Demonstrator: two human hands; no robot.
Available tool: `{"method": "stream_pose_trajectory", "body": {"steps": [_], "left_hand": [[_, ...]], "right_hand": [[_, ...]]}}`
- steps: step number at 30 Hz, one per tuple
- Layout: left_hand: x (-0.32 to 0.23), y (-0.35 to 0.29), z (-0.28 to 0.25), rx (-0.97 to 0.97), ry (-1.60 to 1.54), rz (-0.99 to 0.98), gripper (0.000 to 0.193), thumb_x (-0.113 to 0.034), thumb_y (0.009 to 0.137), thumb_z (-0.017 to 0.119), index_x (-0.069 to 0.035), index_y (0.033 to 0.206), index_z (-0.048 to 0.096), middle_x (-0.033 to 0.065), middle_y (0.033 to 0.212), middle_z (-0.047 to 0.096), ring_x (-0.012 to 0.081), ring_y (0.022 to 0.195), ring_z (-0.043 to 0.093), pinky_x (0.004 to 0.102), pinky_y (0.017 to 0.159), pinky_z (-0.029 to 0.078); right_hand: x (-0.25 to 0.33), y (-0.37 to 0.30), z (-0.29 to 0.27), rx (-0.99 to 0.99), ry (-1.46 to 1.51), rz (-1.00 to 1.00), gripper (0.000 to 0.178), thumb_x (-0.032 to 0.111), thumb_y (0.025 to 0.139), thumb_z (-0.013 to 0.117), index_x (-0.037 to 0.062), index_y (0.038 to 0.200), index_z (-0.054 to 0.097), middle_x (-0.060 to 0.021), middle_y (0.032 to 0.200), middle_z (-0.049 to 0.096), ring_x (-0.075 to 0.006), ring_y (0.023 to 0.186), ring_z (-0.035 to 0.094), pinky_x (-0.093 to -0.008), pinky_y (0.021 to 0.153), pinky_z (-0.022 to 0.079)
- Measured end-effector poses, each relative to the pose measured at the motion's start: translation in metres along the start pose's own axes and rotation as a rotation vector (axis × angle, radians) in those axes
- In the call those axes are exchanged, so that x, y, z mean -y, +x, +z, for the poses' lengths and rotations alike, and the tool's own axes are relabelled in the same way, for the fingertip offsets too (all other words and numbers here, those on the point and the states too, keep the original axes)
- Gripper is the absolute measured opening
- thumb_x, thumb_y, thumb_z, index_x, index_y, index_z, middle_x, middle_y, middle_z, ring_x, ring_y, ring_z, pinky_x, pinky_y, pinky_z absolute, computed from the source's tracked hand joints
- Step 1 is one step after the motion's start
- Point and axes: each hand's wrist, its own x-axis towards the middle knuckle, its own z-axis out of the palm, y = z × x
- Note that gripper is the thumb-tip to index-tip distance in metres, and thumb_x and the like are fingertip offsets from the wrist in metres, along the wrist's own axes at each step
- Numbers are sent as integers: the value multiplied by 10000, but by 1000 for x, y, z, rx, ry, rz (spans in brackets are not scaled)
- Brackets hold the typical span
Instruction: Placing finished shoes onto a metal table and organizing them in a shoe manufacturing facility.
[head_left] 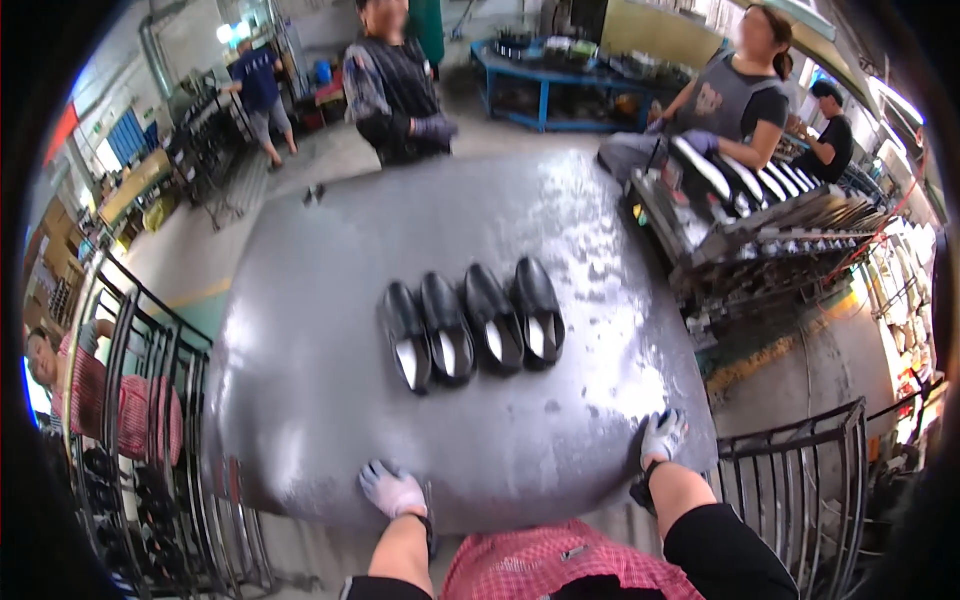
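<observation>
Several black slip-on shoes (487,296) with white insoles stand side by side in a row at the middle of a grey metal-topped table (310,320), toes pointing to the far side. My left hand (393,490), in a white and grey glove, lies at the table's near edge with its fingers stretched out. Further right, my right hand (663,437), gloved the same way, rests by the near right corner, fingers apart. Neither hand holds anything or touches the shoes.
A rack line (720,235) carrying pale shoe-shaped pieces runs along the right, with a seated person (735,100) behind it. Another person (395,90) stands beyond the table. Metal rack carts flank me, left (165,400) and right (800,480). A blue workbench (545,85) stands farther back.
</observation>
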Motion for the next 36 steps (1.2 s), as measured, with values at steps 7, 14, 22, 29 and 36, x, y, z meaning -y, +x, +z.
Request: {"method": "stream_pose_trajectory", "body": {"steps": [7,14,22,29,36], "left_hand": [[-5,3,6,-47,90,-5,502,-185,791,658,-45,1268,592,180,1350,531,379,1285,474,480,1089,412],[-8,0,-4,22,59,-18,512,-166,781,657,-19,1266,584,184,1374,522,368,1325,456,464,1126,391],[-12,-1,-6,25,48,-42,502,-157,771,663,-16,1247,592,194,1386,519,371,1322,457,462,1140,371],[-4,-1,2,22,38,-34,485,-177,790,655,-5,1239,596,200,1394,515,362,1335,443,449,1152,359],[0,3,4,3,29,-26,494,-147,777,655,3,1242,583,198,1358,529,368,1299,465,469,1113,387]], "right_hand": [[-4,7,13,-150,-55,-69,504,437,925,606,78,1279,601,-138,1390,552,-358,1299,465,-495,1114,346],[-5,1,13,-171,-58,-30,520,447,926,601,69,1283,609,-143,1396,548,-354,1308,460,-490,1136,324],[-7,2,9,-157,-36,-26,529,458,922,597,72,1284,616,-137,1423,527,-356,1325,447,-494,1153,303],[-4,2,9,-115,12,1,551,470,921,591,82,1311,583,-141,1436,511,-363,1345,430,-505,1168,280],[0,-1,9,-101,41,-7,535,443,904,614,64,1282,591,-127,1450,493,-352,1342,410,-492,1158,284]]}}
